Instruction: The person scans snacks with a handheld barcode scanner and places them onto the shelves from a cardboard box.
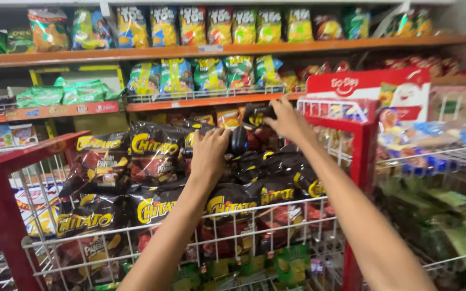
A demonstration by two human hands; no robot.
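Fingers of our left hand (210,153) curl over the top edge of a black snack bag (232,144) standing at the back of the pile, pinching it from above. Our right hand (287,119) reaches further in and closes round the upper corner of another black bag (258,114), thumb and fingers pressed on its crinkled top, just beside the red frame (363,141) of the rack. Both bags sit high in a white wire basket (254,218) that we see packed with more dark bags (155,151) bearing yellow lettering, stacked in leaning rows. Below the basket's front hang small green packets (289,265). Behind the rack run orange wall shelves (227,49) lined with bright yellow, green and blue crisp bags (206,74). To the right, a second wire basket (449,156) holds pale wrapped goods, blurred.
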